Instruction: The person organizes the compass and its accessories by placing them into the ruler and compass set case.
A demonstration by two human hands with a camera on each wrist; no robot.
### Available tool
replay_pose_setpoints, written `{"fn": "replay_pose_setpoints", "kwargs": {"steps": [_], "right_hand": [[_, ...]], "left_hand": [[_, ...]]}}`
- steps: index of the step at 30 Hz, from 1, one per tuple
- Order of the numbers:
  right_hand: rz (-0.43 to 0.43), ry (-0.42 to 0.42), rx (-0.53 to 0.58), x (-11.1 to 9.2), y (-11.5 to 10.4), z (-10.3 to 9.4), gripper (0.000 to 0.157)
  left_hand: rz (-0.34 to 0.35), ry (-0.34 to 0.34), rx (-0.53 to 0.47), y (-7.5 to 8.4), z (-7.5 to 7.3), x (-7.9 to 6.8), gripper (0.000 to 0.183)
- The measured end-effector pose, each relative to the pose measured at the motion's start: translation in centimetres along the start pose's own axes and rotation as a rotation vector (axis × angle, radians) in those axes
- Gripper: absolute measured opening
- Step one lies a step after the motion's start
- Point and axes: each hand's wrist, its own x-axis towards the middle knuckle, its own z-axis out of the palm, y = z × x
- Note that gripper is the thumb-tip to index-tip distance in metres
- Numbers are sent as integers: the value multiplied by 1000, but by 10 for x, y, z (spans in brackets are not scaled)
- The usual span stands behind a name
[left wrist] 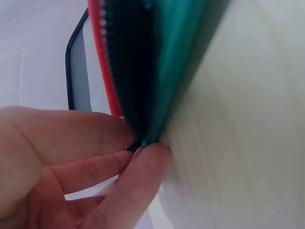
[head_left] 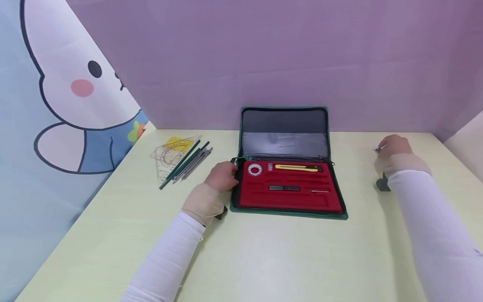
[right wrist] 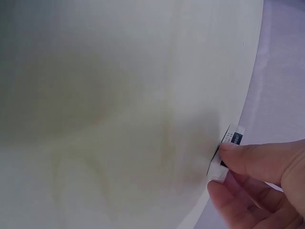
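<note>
A green case (head_left: 345,209) lies open at the middle of the pale bench (head_left: 294,260), its lid raised at the far side. Of the person's two hands, the left hand (head_left: 222,177) is at the case's left edge; the fingers are nearly closed together and pinch this edge beside the zip. The right hand (head_left: 395,147) is well apart from the case, near the far edge of the bench, and between thumb and fingers it pinches a small white block (right wrist: 234,132) with dark print. In the red tray (head_left: 286,199) of the case I see a yellow cutter (head_left: 296,167), a white ring (head_left: 255,169) and a dark stick (head_left: 284,188). To the left of the case, clear set squares (head_left: 163,165) lie beside a bundle of pencils (head_left: 188,164).
</note>
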Motion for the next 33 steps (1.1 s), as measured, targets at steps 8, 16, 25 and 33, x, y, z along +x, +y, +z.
{"fn": "replay_pose_setpoints", "kwargs": {"steps": [8, 16, 25, 33], "right_hand": [[-89, -2, -28, 15, 5, -6, 32], [-245, 0, 42, 5, -27, -1, 26], [-416, -66, 30, -12, -78, 18, 20], [-457, -154, 66, -33, -123, 36, 20]], "left_hand": [[18, 4, 14, 2, -3, -1, 38], [9, -12, -2, -1, -1, 1, 40], [1, -16, -20, -1, -2, -2, 39], [11, -15, -22, -1, -2, -1, 38]]}}
